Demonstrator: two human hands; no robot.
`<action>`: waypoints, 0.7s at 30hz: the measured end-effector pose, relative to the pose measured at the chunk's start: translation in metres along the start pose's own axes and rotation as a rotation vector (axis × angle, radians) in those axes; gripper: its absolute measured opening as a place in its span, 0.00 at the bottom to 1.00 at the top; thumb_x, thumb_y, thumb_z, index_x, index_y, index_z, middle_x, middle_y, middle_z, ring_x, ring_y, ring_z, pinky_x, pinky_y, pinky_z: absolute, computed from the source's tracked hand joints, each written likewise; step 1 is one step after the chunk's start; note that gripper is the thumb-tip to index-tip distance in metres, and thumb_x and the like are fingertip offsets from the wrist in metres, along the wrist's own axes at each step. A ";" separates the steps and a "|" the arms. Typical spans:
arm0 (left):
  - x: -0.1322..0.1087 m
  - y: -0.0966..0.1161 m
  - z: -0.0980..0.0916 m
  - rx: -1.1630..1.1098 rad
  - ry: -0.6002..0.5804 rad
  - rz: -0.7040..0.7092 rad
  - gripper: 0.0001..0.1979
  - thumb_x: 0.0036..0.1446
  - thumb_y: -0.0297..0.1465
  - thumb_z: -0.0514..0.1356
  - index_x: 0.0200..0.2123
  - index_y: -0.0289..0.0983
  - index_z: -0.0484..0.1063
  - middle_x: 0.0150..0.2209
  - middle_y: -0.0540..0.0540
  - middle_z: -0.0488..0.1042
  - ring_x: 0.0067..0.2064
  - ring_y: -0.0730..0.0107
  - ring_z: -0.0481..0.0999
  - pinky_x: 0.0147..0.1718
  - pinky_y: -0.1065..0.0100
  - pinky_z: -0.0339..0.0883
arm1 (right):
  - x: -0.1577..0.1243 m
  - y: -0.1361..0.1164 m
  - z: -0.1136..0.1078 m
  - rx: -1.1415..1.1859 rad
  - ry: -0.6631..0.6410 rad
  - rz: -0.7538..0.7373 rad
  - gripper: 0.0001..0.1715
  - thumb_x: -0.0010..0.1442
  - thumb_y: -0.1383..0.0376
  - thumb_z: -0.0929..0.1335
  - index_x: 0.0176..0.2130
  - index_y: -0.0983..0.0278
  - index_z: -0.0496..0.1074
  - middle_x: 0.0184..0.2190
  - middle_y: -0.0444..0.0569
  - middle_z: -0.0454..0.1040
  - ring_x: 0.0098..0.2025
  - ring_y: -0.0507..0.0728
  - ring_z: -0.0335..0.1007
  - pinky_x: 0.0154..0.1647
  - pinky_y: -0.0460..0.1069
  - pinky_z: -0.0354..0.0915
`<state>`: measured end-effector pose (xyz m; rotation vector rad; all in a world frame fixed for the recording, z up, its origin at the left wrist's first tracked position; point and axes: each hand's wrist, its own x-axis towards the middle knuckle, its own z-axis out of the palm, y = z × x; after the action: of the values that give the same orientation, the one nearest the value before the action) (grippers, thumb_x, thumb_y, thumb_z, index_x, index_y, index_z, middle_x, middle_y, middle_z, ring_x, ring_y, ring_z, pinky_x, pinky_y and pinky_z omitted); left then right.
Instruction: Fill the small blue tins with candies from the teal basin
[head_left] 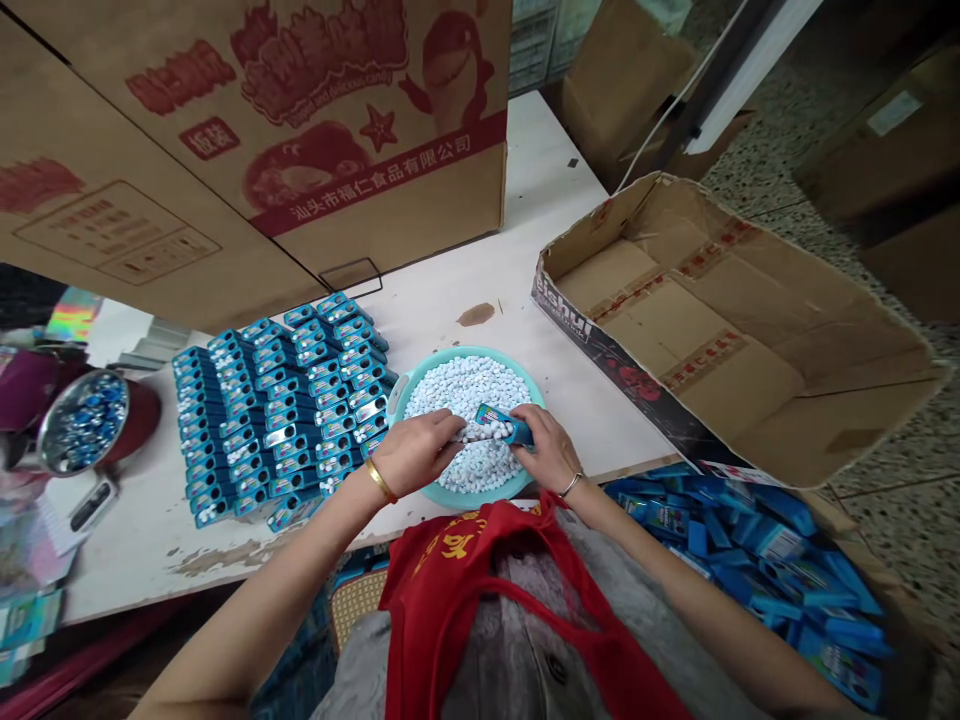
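A turquoise bowl (403, 387) full of small white candies (465, 385) sits on the white table (525, 270) right in front of me. Over the bowl, my right hand (551, 450) holds a small blue candy box (504, 425), tilted and filled with white candies. My left hand (421, 450) touches the box's open end, fingers pinched at the candies there. Left of the bowl lie rows of several filled blue boxes (281, 405).
A large printed carton (300, 130) stands at the table's back. An open, empty cardboard box (735, 320) rests at the right. Below it, a bin holds several loose blue boxes (757, 565). A metal bowl of blue pieces (84, 418) sits far left.
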<state>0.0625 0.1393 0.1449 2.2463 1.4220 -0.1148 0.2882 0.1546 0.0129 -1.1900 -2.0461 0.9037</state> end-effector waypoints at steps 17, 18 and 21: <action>-0.006 -0.034 0.024 0.109 -0.036 -0.378 0.09 0.62 0.26 0.52 0.44 0.37 0.68 0.42 0.42 0.70 0.43 0.59 0.73 0.38 0.64 0.66 | -0.005 0.014 -0.004 0.027 0.072 0.038 0.21 0.52 0.69 0.65 0.47 0.61 0.66 0.45 0.56 0.72 0.49 0.65 0.68 0.50 0.59 0.66; -0.005 -0.047 0.042 0.086 -0.045 -0.418 0.10 0.61 0.24 0.52 0.43 0.36 0.69 0.42 0.41 0.70 0.44 0.58 0.73 0.39 0.64 0.66 | -0.007 0.016 -0.007 0.033 0.086 0.050 0.20 0.53 0.68 0.66 0.47 0.61 0.66 0.45 0.56 0.72 0.49 0.65 0.68 0.50 0.59 0.66; 0.009 -0.067 0.096 0.019 -0.044 -0.446 0.12 0.60 0.22 0.50 0.43 0.36 0.69 0.42 0.41 0.70 0.45 0.58 0.72 0.41 0.63 0.67 | -0.012 0.018 -0.016 0.046 0.134 0.094 0.18 0.55 0.65 0.67 0.48 0.60 0.65 0.44 0.54 0.71 0.48 0.63 0.69 0.50 0.58 0.66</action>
<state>0.0254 0.1285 0.0340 1.8912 1.8793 -0.3206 0.3145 0.1548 0.0061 -1.2950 -1.8674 0.8847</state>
